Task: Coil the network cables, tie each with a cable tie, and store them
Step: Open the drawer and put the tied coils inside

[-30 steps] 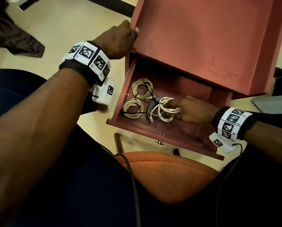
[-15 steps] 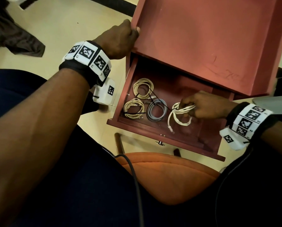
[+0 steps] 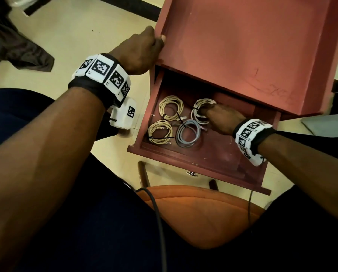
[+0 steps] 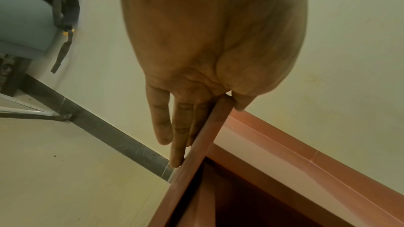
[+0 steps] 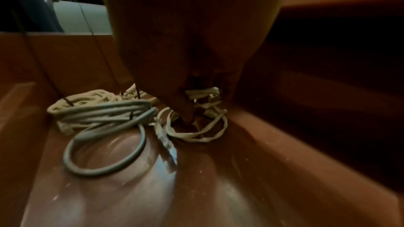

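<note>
The white coil (image 3: 200, 112) sits on the floor of the open drawer (image 3: 219, 160), back right of the bunch and just behind the grey coil (image 3: 187, 134). The right hand (image 3: 220, 119) is down in there with fingers curled onto it; from the right wrist view one fingertip (image 5: 189, 116) pokes down through the middle of the loops, so it's got hold of the coil, though how tightly I can't tell.

Two more cream coils are parked on the left side, the far one (image 3: 171, 107) and the near one (image 3: 160, 132), each cinched with a black cable tie (image 3: 161, 138). The grey coil lies between the near cream one and the hand.

The left hand (image 3: 142, 53) grips the desk's (image 3: 242, 46) corner edge, thumb on top and fingers (image 4: 161, 123) flat against the side. An orange chair seat (image 3: 201, 214) is below the drawer.
</note>
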